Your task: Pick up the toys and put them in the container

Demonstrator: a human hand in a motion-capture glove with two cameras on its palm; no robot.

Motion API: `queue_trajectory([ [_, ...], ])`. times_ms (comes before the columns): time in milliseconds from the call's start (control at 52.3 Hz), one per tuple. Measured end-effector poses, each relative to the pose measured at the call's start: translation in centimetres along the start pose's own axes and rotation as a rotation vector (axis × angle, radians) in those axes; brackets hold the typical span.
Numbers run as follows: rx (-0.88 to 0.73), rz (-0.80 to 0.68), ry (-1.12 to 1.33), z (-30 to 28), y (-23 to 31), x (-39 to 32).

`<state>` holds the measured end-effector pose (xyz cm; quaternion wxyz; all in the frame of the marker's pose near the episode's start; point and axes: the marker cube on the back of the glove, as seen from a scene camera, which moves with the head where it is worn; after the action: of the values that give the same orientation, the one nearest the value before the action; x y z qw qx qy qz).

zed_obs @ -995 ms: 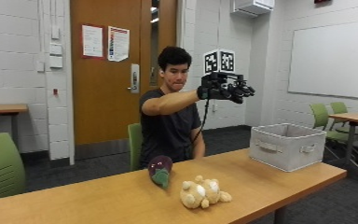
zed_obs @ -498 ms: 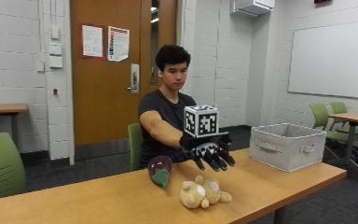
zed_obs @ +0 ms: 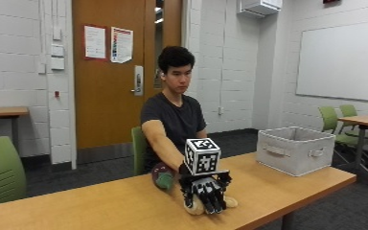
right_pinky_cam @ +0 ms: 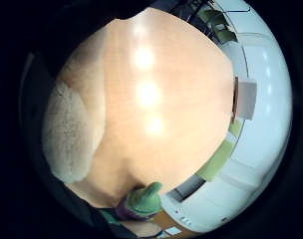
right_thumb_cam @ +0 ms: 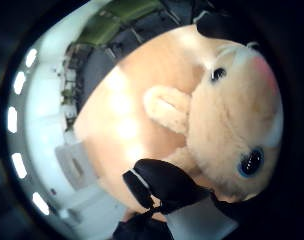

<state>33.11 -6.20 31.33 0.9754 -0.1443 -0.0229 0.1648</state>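
The right hand [zed_obs: 206,192] lies flat on top of the plush [zed_obs: 195,206], fingers straight and spread, nothing gripped yet. The plush is directly under the palm, on the table [zed_obs: 95,208]. The bin [zed_obs: 294,150] stands well apart from the plush, on the hand's far side.

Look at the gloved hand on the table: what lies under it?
The gloved right hand rests over a cream plush toy lying on the table. Only the toy's edges show in the outside view; most of it is covered.
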Motion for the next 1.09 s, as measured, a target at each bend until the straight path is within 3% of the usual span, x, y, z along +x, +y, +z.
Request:
queue_trajectory([
  [287,-0.062,0.049,0.037,0.3,1.0,1.4],
  [478,0.018,0.054,0.089,-0.5,2.0,2.5],
  [708,-0.01,0.053,0.018,-1.3,3.0,2.7],
  [861,0.033,0.03,0.019,-5.4,4.5,0.7],
  [1091,0.186,-0.031,0.019,-16.9,7.2,-4.6],
])
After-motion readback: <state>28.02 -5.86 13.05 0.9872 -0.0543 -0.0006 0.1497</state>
